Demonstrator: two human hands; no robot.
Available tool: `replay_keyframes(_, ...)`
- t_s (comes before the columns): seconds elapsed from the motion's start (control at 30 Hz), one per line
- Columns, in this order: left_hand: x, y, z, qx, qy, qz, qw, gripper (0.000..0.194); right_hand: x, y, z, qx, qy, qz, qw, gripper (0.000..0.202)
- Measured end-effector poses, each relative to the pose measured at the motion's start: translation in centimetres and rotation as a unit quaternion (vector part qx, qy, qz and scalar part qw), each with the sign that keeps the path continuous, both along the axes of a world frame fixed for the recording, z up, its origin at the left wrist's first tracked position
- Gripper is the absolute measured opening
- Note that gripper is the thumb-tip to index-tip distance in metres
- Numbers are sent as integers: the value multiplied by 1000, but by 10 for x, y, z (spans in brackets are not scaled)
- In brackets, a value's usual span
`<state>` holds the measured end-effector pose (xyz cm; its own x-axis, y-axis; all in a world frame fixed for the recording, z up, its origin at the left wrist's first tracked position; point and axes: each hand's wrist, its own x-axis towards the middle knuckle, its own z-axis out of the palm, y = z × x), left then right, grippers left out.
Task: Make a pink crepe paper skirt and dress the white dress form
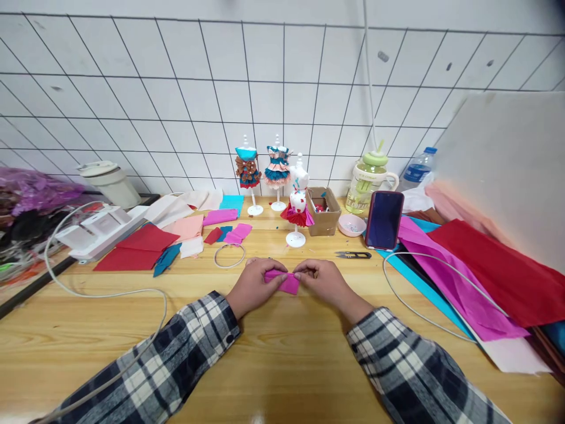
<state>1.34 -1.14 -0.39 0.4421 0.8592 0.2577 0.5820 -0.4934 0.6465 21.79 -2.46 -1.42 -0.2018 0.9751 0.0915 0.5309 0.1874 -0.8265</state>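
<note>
Between my two hands is a small magenta piece of crepe paper (289,285), held just above the wooden table. My left hand (256,284) pinches its left part, thumb on top. At the upper right corner, the thumb and fingers of my right hand (324,281) are closed on the same piece. Straight ahead stands a small white dress form (299,179) with a red and magenta ruffled skirt. Two more dress forms, one in teal and brown (247,168) and one in teal and peach ruffles (278,165), stand behind it.
Black thread snips (354,255) lie right of my hands, near a phone (384,221), a pink bowl (352,225) and a cardboard box (324,221). Red sheets (132,250) and smaller scraps lie left. A white cable (163,306) crosses over my left sleeve. Large coloured sheets (498,277) cover the right.
</note>
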Motion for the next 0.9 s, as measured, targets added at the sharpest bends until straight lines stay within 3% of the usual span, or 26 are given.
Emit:
replay_keyframes(0.27, -1, -1, -2, -60, -47, 18, 997, 16, -3, -4, 1, 9, 17, 4, 1000, 27)
replay_keyframes(0.5, -1, -4, 0, -3, 67, -12, 998, 31, 0, -3, -4, -2, -54, 58, 997, 14)
replay_keyframes(0.67, 1, -4, -3, 7, 90, -11, 996, 17, -3, -7, 1, 30, -73, 62, 995, 14)
replay_keyframes(0.77, 0, -3, -4, 18, 87, -4, 996, 13, -4, -7, 1, 35, -82, 39, 995, 24)
replay_keyframes(0.9, 0, -2, -3, 39, 106, -19, 993, 12, -5, -5, -2, 20, -114, 44, 992, 17)
